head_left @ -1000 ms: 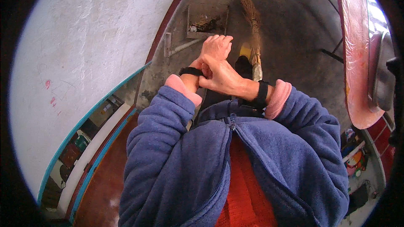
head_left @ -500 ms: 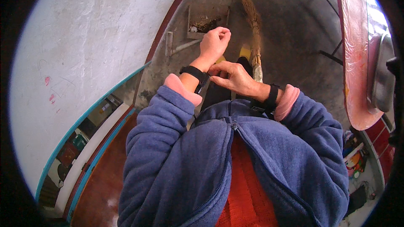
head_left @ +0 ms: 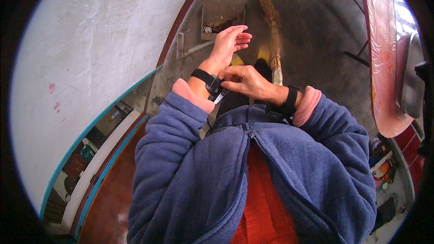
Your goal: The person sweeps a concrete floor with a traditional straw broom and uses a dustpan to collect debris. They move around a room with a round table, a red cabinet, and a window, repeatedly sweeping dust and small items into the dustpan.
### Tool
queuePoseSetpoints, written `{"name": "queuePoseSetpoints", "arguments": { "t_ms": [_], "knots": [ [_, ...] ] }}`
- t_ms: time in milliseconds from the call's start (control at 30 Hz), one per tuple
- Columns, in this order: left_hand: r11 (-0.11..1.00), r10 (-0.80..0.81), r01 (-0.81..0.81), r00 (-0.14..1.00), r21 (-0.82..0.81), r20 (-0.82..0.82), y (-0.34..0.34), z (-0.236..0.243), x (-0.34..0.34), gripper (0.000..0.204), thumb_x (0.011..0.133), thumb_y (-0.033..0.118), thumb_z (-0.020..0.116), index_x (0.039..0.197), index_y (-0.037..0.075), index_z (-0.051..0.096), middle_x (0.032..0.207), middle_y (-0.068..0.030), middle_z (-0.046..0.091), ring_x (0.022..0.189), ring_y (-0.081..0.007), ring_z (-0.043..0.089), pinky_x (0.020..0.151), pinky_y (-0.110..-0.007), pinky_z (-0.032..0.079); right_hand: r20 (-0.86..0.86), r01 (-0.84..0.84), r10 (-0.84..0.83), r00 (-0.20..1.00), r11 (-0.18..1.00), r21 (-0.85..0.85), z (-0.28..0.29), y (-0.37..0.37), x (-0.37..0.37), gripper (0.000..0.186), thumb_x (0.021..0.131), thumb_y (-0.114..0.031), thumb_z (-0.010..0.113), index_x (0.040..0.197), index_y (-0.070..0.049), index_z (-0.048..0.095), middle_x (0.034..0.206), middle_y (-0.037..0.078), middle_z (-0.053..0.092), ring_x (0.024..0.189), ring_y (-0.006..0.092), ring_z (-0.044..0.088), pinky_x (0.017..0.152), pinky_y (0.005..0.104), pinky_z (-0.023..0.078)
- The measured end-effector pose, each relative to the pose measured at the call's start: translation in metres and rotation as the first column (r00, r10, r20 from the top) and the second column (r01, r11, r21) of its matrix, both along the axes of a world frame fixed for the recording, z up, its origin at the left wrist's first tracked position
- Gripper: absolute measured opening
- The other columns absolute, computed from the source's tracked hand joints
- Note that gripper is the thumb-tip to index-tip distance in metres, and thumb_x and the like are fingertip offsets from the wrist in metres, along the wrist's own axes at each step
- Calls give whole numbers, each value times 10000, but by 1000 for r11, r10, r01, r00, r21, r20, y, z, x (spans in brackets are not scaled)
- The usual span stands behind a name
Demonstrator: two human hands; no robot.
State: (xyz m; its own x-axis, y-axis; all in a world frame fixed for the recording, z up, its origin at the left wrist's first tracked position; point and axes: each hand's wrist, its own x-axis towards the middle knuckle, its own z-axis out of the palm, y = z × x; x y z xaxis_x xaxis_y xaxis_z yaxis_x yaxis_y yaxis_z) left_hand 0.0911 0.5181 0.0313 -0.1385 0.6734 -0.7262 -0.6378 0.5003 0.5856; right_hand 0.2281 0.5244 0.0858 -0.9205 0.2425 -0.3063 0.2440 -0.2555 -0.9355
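Note:
My left hand (head_left: 229, 46) is raised with its fingers stretched out, slightly apart, and holds nothing. Around that wrist runs a black strap (head_left: 202, 76) carrying a small black device (head_left: 213, 85) with a pale, shiny lower edge. My right hand (head_left: 254, 82) reaches across from the right, its thumb and fingers closed at the device's edge; exactly what they pinch is partly hidden. A second black strap (head_left: 291, 99) circles my right wrist. Both cuffs are pink, turned back over blue fleece sleeves.
A straw broom (head_left: 273, 31) lies on the grey floor beyond my hands, beside a dustpan (head_left: 210, 36) holding debris. A whitish wall (head_left: 99, 40) rises on the left. At right stands a plastic-covered table (head_left: 382, 63) with thin dark legs.
My left hand has gone from curled fingers to stretched-out ones. The device on its wrist has turned, showing more of its face and shiny edge. My right hand has shifted slightly left.

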Motion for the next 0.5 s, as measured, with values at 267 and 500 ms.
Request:
{"name": "queuePoseSetpoints", "arguments": {
  "t_ms": [267, 500],
  "knots": [
    [985, 149, -133, 977, -110, 150, -6, 0, -14, 253, 889, 224, 547, 1069, 51, 589, 892, -79, 645, 805, -164, 611, 729, -315, 510, -190, 12, 5, 982, 996, 85, -4, 2, 3, 280, 830, -114, 607, 1106, -67, 604, 768, 89, 619, 699, 144, 587, 649, 306, 472],
    [974, 226, -218, 950, -62, 217, -11, 6, -29, 267, 895, 228, 548, 1099, 62, 589, 890, -36, 632, 822, -147, 600, 780, -320, 501, 164, 26, -13, 986, 997, -77, -19, 11, 20, 296, 864, -152, 555, 1138, -41, 573, 713, 56, 580, 657, 104, 548, 548, 263, 444]
  ]
}}
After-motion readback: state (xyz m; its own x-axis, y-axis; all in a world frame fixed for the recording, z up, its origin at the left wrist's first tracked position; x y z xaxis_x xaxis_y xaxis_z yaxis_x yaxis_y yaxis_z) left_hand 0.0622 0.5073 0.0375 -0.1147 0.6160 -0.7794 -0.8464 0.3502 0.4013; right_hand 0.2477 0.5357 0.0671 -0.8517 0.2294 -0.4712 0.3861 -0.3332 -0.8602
